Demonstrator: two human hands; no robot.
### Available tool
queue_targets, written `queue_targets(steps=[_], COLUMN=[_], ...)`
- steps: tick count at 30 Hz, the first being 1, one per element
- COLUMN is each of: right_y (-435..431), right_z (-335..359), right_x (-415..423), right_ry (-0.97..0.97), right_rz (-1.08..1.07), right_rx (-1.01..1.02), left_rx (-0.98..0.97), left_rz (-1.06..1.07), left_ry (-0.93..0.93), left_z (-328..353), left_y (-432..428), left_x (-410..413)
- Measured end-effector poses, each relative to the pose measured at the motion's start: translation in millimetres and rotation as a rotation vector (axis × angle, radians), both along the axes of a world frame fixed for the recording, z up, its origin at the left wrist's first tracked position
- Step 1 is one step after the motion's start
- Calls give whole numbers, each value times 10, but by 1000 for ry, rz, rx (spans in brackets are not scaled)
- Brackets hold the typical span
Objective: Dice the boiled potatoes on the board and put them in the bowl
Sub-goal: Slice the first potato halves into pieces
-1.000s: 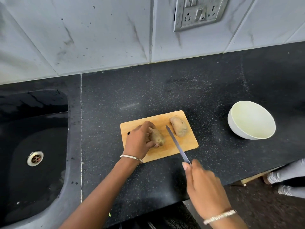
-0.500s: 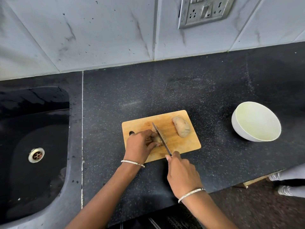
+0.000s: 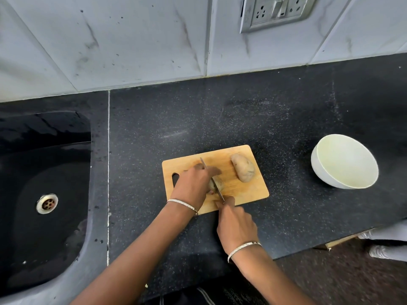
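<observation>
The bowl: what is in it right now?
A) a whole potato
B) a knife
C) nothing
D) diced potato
C: the bowl shows only its bare pale inside; the whole potato lies on the board, and the left hand holds the second potato under the knife.

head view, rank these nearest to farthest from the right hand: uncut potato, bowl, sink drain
From the right hand:
1. uncut potato, just beyond it, at the right end of the board
2. bowl, out to the right on the counter
3. sink drain, far to the left
</observation>
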State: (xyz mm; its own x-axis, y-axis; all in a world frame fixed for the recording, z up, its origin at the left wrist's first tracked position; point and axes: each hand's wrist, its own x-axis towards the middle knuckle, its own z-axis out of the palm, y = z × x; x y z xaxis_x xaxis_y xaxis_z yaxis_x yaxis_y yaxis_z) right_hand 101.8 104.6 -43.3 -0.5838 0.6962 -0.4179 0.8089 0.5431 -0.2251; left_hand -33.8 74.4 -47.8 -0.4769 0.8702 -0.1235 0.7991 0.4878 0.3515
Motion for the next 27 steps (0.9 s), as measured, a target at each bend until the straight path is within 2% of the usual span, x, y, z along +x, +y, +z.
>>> queue_targets(steps=[3, 10, 20, 23, 27], right_y=[19, 26, -167, -213, -143], right_z=[-24, -72, 36, 240, 445], right_x=[-43, -30, 466, 798, 886], right_ry=[-2, 20, -31, -48, 66], right_rz=[-8, 6, 23, 52, 46], right_rx=[-15, -12, -16, -45, -31], left_rx=[-53, -16, 12, 57, 250], left_rz=[-17, 2, 22, 51, 173], left_ry=[23, 24, -18, -77, -222], left_z=[26, 22, 15, -25, -136], left_y=[49, 18, -9, -59, -179], left_x=[-6, 37, 17, 9, 36])
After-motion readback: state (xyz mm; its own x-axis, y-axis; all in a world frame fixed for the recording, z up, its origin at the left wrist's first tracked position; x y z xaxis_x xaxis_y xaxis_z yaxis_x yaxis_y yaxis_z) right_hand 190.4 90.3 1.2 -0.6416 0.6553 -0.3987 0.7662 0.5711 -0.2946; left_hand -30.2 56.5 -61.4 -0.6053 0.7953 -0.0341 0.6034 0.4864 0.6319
